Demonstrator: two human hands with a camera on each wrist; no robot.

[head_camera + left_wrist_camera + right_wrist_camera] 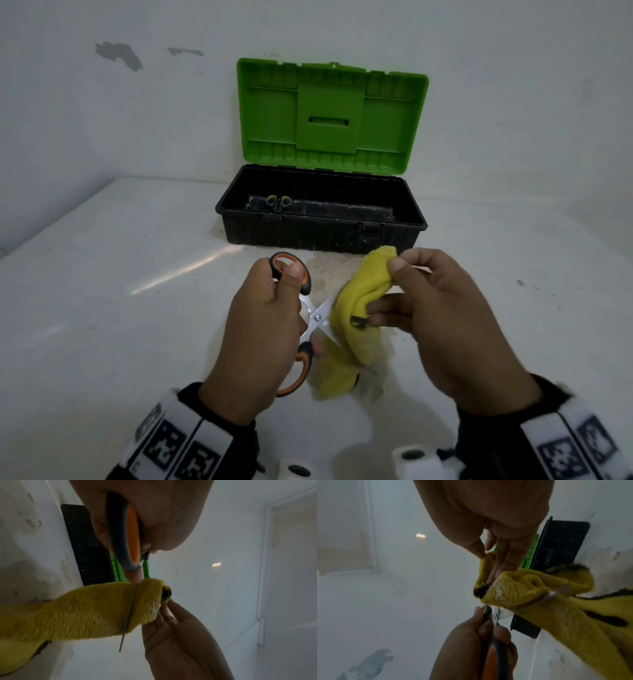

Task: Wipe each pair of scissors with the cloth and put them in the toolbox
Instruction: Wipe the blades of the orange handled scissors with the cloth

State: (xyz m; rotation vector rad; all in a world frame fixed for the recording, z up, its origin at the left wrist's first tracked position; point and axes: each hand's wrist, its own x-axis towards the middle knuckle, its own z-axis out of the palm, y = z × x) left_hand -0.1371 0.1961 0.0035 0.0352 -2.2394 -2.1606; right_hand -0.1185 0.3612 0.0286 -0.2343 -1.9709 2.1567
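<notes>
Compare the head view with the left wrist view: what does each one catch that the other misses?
Only the head view shows inside the toolbox, where a green-handled pair of scissors already lies, plus the orange scissors' pivot and crossed-open blades. Only the left wrist view shows one blade edge-on, lying across the fold of the yellow cloth. Both show the left hand gripping the orange handles and the right hand pinching the cloth.
</notes>
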